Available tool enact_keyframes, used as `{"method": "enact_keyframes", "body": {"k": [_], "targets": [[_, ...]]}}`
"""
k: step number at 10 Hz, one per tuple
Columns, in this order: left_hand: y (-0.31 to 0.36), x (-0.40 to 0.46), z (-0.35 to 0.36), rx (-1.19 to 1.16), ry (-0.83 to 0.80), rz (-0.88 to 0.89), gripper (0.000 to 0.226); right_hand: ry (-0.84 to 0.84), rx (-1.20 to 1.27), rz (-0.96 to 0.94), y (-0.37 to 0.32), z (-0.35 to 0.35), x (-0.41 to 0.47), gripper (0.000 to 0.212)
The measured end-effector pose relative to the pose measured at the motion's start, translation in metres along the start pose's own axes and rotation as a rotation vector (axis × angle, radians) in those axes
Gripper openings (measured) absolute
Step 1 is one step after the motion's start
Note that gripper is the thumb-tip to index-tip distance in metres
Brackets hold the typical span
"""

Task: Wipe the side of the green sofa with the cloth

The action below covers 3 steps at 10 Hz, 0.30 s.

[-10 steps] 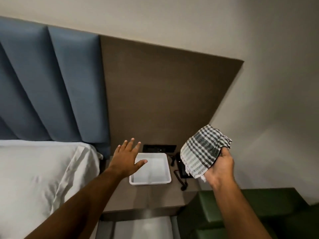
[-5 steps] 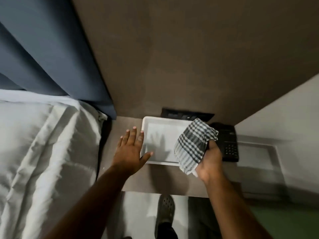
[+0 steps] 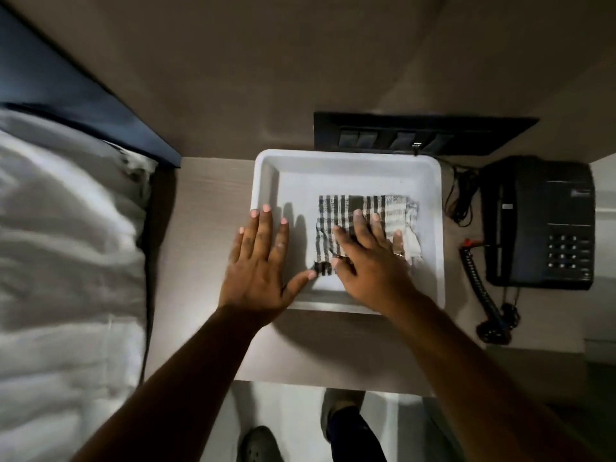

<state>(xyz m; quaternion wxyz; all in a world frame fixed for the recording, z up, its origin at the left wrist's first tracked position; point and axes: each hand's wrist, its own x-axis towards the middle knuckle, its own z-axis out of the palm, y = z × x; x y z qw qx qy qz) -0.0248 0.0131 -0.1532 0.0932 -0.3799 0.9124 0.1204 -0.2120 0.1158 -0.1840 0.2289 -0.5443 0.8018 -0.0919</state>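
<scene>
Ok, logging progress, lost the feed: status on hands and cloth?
Left hand flat, open, on tray edge. Right hand open, pressing checked cloth inside tray. Sofa out of view. Phone right, clear.

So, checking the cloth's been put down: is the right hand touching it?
Touching. The head view shows the right hand pressed flat on the cloth in the tray.

I can't read any text here. The phone (image 3: 540,221) carries a small pale label near its top right corner and another small tag on the handset, but both are too blurred to make out. Its keypad shows only light dots, no legible digits.
</scene>
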Motion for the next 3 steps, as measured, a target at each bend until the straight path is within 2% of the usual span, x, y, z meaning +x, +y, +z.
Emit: {"method": "enact_keyframes", "body": {"k": [1, 2, 3], "targets": [[0.0003, -0.0036, 0.0004, 0.023, 0.025, -0.029, 0.098, 0.028, -0.074, 0.072, -0.0053, -0.0032, 0.0102, 0.064], [0.0023, -0.0056, -0.0009, 0.038, 0.023, -0.043, 0.099, -0.108, -0.142, 0.115, -0.0086, -0.0019, 0.0151, 0.071], [0.0030, -0.0078, -0.0072, 0.023, 0.005, -0.079, 0.100, -0.130, -0.097, 0.128, -0.0106, -0.0092, 0.0158, 0.071]]}}
